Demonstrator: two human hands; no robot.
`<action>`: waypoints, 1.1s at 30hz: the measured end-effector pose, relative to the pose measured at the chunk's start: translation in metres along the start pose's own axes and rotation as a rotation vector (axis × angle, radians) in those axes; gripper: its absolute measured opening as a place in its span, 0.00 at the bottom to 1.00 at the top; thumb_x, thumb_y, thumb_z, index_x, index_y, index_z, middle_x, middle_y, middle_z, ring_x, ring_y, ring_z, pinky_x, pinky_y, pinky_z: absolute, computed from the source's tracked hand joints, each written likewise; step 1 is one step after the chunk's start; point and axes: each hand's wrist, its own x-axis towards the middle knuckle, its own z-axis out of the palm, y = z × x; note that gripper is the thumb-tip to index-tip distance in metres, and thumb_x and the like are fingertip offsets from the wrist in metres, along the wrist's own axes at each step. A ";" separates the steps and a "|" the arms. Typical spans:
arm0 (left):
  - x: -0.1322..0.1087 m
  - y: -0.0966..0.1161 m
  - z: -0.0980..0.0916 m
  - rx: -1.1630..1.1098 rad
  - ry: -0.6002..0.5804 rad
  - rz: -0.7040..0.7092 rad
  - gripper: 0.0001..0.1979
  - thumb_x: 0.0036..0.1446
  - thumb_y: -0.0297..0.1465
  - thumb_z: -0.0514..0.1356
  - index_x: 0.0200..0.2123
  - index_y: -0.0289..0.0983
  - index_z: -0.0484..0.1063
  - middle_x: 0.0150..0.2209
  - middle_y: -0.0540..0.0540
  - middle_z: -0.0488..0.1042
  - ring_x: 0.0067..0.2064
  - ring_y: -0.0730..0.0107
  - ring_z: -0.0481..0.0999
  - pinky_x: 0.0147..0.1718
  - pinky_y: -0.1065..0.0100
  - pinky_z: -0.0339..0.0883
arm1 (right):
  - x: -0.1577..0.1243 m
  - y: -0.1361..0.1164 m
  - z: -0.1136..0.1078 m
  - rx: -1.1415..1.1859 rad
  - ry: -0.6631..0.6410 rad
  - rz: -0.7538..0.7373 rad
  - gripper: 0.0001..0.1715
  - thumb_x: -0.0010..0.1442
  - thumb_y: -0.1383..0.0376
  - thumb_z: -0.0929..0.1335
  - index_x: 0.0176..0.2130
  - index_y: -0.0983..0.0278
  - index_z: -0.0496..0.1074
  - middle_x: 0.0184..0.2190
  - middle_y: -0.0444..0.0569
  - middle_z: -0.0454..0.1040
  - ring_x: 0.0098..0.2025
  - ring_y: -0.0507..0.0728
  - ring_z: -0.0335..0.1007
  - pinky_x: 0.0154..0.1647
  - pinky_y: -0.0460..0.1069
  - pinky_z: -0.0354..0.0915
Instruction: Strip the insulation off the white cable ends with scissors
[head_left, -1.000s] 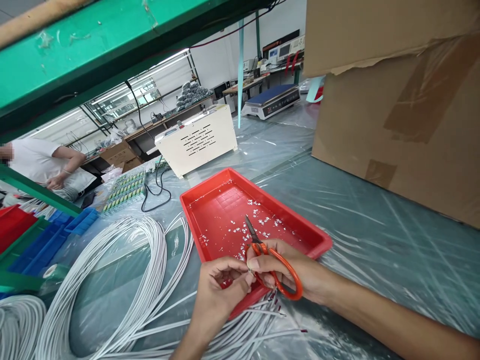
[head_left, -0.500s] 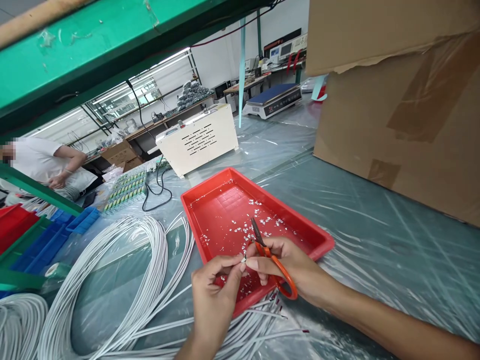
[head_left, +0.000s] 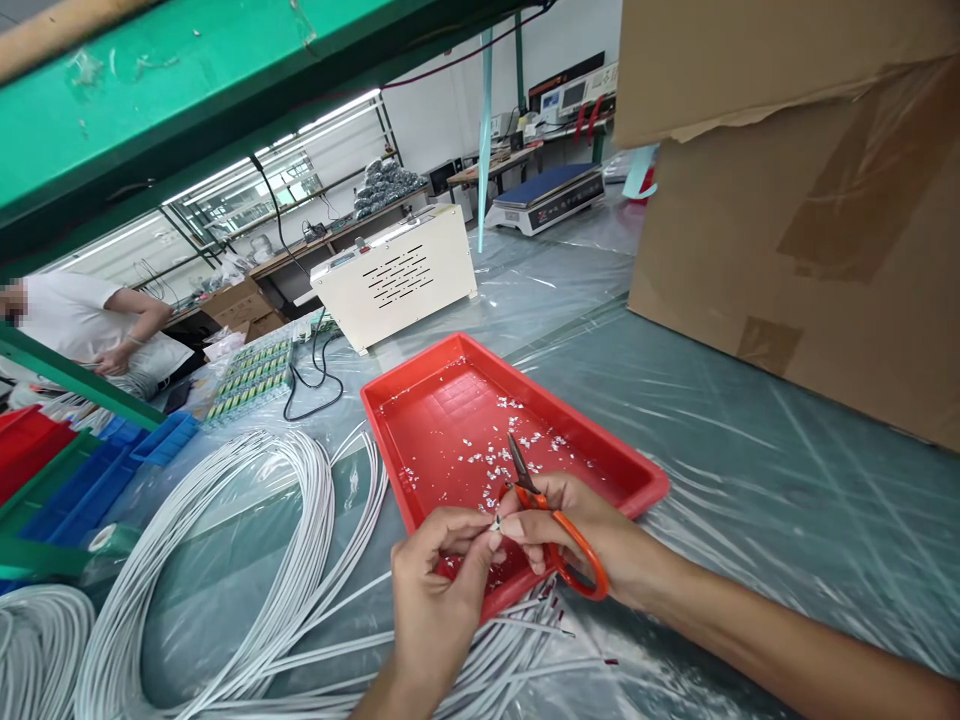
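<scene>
My right hand (head_left: pixel 581 535) grips orange-handled scissors (head_left: pixel 559 535), blades closed and pointing away over the red tray (head_left: pixel 600 440). Its thumb and forefinger meet those of my left hand (head_left: pixel 435 585) at a tiny white wire end (head_left: pixel 495 522), both hands pinched on it above the tray's near edge. Small white insulation scraps (head_left: pixel 499 450) lie scattered in the tray. A bundle of white cables (head_left: pixel 270 580) runs under my left hand and loops off to the left; several stripped ends (head_left: pixel 551 610) show below the tray.
A big cardboard box (head_left: pixel 795 200) stands at the right. Behind the tray sit a white vented machine (head_left: pixel 397 275), a black cord (head_left: pixel 304 385) and a scale (head_left: pixel 544 195). Blue bins (head_left: pixel 90 490) and a red bin (head_left: pixel 26 445) lie left. Another person (head_left: pixel 97 325) works far left.
Both hands have stayed pinched together over the tray's near edge, shifting slightly. The scissors' blades tilted a little to the right.
</scene>
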 end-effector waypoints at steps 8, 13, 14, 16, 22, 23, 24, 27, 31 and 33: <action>-0.004 -0.011 -0.007 0.293 -0.102 0.441 0.23 0.50 0.16 0.55 0.47 0.41 0.67 0.36 0.46 0.76 0.31 0.73 0.75 0.32 0.73 0.69 | -0.001 -0.001 -0.002 0.023 0.002 0.072 0.12 0.39 0.66 0.71 0.29 0.68 0.74 0.11 0.38 0.65 0.13 0.45 0.58 0.16 0.41 0.57; -0.002 -0.016 -0.010 0.347 -0.168 0.582 0.24 0.51 0.15 0.51 0.48 0.41 0.66 0.35 0.45 0.76 0.33 0.71 0.75 0.32 0.72 0.69 | -0.002 -0.003 0.002 0.019 -0.011 0.076 0.09 0.39 0.67 0.71 0.27 0.68 0.74 0.10 0.38 0.64 0.13 0.45 0.56 0.16 0.41 0.57; -0.002 -0.016 -0.010 0.348 -0.164 0.587 0.23 0.51 0.15 0.51 0.48 0.41 0.66 0.36 0.44 0.76 0.34 0.70 0.75 0.32 0.72 0.69 | -0.001 -0.003 0.002 0.019 -0.012 0.074 0.09 0.40 0.66 0.71 0.27 0.68 0.74 0.10 0.38 0.64 0.13 0.45 0.56 0.16 0.41 0.57; -0.002 -0.015 -0.010 0.342 -0.140 0.574 0.22 0.50 0.15 0.52 0.46 0.40 0.68 0.36 0.45 0.76 0.34 0.71 0.75 0.33 0.72 0.69 | -0.001 -0.002 0.001 0.019 -0.017 0.066 0.09 0.41 0.66 0.70 0.27 0.68 0.74 0.10 0.38 0.64 0.14 0.45 0.57 0.17 0.41 0.57; -0.002 -0.011 -0.005 0.224 -0.059 0.289 0.15 0.50 0.19 0.56 0.41 0.39 0.70 0.33 0.48 0.76 0.27 0.74 0.75 0.30 0.75 0.70 | -0.003 -0.004 -0.001 -0.024 -0.021 -0.027 0.09 0.42 0.66 0.72 0.28 0.68 0.73 0.13 0.39 0.67 0.16 0.46 0.61 0.19 0.41 0.58; -0.002 -0.010 -0.004 0.192 -0.064 0.243 0.14 0.51 0.20 0.56 0.41 0.38 0.70 0.33 0.48 0.77 0.27 0.74 0.76 0.30 0.74 0.70 | -0.003 -0.005 -0.001 -0.046 -0.015 -0.052 0.09 0.42 0.66 0.72 0.27 0.68 0.73 0.14 0.40 0.67 0.16 0.46 0.61 0.20 0.41 0.59; -0.002 -0.010 -0.004 0.164 -0.072 0.205 0.13 0.51 0.21 0.57 0.41 0.37 0.69 0.33 0.47 0.77 0.27 0.73 0.76 0.30 0.74 0.71 | -0.004 -0.006 -0.001 -0.070 -0.008 -0.071 0.09 0.42 0.65 0.72 0.27 0.68 0.73 0.14 0.40 0.68 0.17 0.46 0.61 0.20 0.42 0.59; -0.001 -0.009 -0.003 0.123 -0.079 0.157 0.12 0.51 0.22 0.57 0.41 0.37 0.69 0.33 0.47 0.77 0.27 0.72 0.76 0.30 0.73 0.71 | -0.004 -0.007 0.000 -0.116 0.004 -0.075 0.11 0.42 0.63 0.73 0.27 0.68 0.73 0.14 0.40 0.68 0.17 0.47 0.61 0.21 0.42 0.59; 0.000 -0.010 -0.003 0.126 -0.074 0.166 0.14 0.52 0.21 0.57 0.42 0.39 0.68 0.35 0.48 0.77 0.28 0.74 0.76 0.31 0.75 0.71 | -0.004 -0.007 0.002 -0.118 -0.002 -0.065 0.12 0.40 0.62 0.73 0.26 0.68 0.73 0.15 0.40 0.68 0.17 0.47 0.62 0.21 0.42 0.59; -0.001 -0.010 -0.003 0.150 -0.079 0.190 0.15 0.52 0.21 0.56 0.42 0.40 0.67 0.36 0.49 0.77 0.29 0.75 0.77 0.32 0.76 0.70 | -0.004 -0.006 0.003 -0.111 0.014 -0.063 0.13 0.38 0.63 0.74 0.25 0.68 0.72 0.15 0.40 0.68 0.17 0.47 0.62 0.20 0.42 0.58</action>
